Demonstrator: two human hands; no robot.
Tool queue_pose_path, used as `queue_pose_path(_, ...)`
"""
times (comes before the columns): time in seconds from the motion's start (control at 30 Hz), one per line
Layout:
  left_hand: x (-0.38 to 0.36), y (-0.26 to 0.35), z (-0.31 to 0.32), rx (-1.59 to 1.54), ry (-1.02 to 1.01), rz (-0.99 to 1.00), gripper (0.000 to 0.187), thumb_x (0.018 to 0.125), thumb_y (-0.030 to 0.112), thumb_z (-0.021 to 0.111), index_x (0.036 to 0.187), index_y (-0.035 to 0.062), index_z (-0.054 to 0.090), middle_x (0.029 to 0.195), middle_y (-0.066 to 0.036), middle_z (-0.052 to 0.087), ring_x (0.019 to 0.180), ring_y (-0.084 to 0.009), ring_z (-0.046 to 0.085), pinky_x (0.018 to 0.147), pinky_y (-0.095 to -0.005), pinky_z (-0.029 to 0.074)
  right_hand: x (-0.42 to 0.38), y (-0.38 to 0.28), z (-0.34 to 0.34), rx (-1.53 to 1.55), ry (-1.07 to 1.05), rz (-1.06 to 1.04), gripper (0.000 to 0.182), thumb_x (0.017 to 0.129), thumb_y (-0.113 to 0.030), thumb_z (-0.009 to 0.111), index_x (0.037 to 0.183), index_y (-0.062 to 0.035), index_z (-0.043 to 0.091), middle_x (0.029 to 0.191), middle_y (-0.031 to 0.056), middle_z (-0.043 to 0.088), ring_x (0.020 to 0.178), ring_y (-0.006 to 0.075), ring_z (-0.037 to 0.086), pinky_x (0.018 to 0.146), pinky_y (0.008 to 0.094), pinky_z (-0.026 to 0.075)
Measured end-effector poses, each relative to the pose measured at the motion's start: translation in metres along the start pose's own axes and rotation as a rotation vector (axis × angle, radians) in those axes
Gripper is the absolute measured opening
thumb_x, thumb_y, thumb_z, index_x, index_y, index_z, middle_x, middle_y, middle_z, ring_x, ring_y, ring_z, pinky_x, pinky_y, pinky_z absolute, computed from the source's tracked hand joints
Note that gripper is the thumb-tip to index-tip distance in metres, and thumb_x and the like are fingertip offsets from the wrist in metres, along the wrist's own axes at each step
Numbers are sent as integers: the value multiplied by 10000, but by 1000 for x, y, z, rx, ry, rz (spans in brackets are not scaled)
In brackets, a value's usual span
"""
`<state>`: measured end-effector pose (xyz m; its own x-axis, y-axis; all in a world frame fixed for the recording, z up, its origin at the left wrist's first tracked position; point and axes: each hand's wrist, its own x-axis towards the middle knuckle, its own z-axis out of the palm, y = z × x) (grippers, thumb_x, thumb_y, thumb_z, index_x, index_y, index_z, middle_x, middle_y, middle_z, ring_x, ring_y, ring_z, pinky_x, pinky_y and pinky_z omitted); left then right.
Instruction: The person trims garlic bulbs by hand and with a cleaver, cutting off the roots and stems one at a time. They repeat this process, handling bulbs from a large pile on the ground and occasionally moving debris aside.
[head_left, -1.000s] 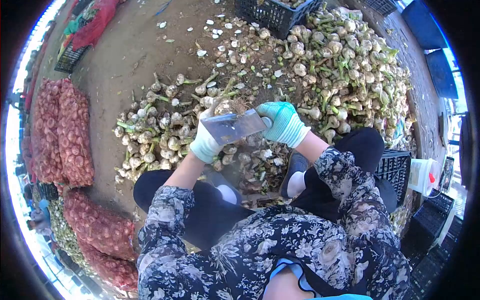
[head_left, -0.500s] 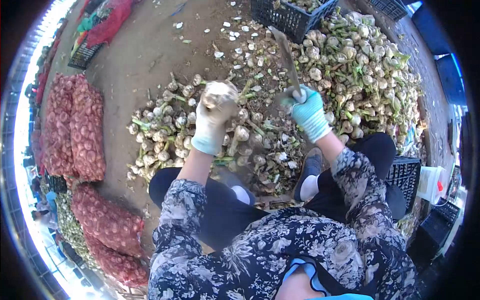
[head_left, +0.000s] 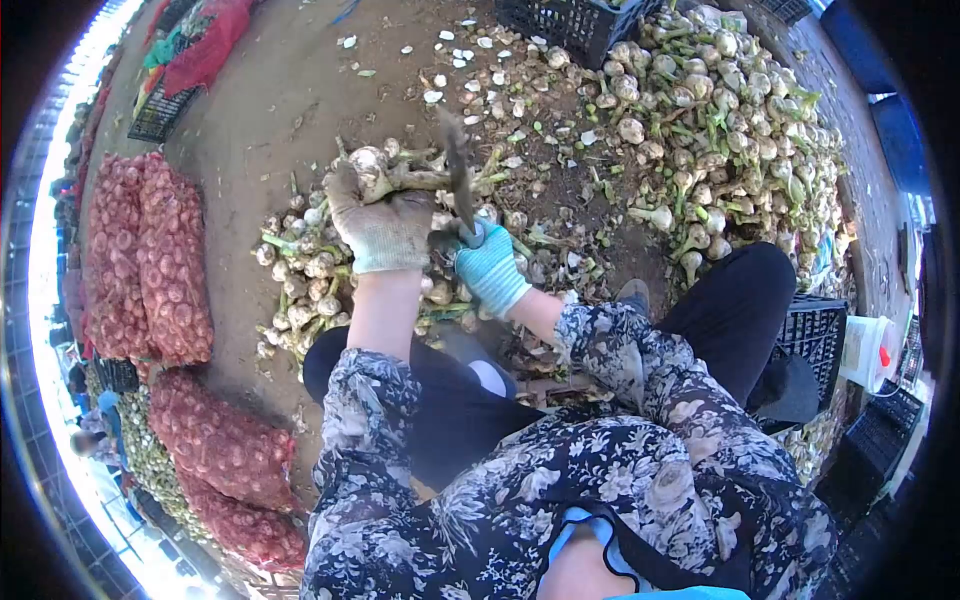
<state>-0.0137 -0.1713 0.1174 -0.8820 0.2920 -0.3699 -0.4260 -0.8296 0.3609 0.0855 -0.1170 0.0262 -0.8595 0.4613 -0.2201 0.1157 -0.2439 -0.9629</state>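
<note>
My left hand (head_left: 385,232), in a soiled work glove, is closed around a garlic bulb (head_left: 370,178) whose stalk points to the right. My right hand (head_left: 490,268), in a pale green glove, grips a knife (head_left: 458,172) with its blade pointing up and away from me. In this view the blade overlaps the end of the stalk, and the two hands are close together. Beneath them spreads a heap of garlic with stalks (head_left: 300,285), partly hidden by my hands.
A larger garlic pile (head_left: 720,130) lies at the right, with a black crate (head_left: 570,25) behind it. Full red mesh sacks (head_left: 175,270) stand at the left. Another black crate (head_left: 815,345) and a white tub (head_left: 868,350) are beside my right knee.
My right hand has swung left with the knife, up to the left hand. My left hand has moved slightly left; the bulb in it now has its stalk toward the blade.
</note>
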Motion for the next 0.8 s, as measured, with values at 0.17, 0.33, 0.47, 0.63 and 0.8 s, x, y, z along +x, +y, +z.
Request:
queue_pose_path(0.17,-1,-4,20,214,-202,45,281,849,333,384,809,93,526,676,-80,565,663,-218,543,740,-400,453,2,70,-58,-349,36,483,115,718,-145,617,788,-75,558,674,12,543,581,166,486,600,300,428)
queue_pose_path(0.33,0,-63,37,575,-443,24,397,842,308,522,1142,55,462,1124,-102,504,1020,-250,490,921,-382,368,30,144,-154,-753,251,124,198,709,-268,613,763,-84,568,709,168,586,647,316,549,621,367,446)
queue_pose_path(0.47,11,-38,32,906,9,73,317,839,156,511,1096,-30,498,1051,-122,549,935,-219,548,815,-316,452,43,84,-162,-1048,165,335,306,734,-293,587,973,-102,598,823,164,606,732,337,569,670,377,455)
queue_pose_path(0.63,-3,-27,11,1117,-205,93,232,853,117,475,1013,-30,558,934,-125,590,835,-220,577,776,-327,469,87,129,-120,-795,174,268,305,746,-278,568,1013,-132,587,893,165,606,823,345,573,729,394,453)
queue_pose_path(0.8,4,-14,-6,1115,-277,120,241,847,107,485,1026,-37,557,975,-129,595,860,-216,575,797,-320,464,103,124,-82,-976,32,394,349,685,-301,640,972,-111,582,940,118,616,881,328,572,779,393,458)
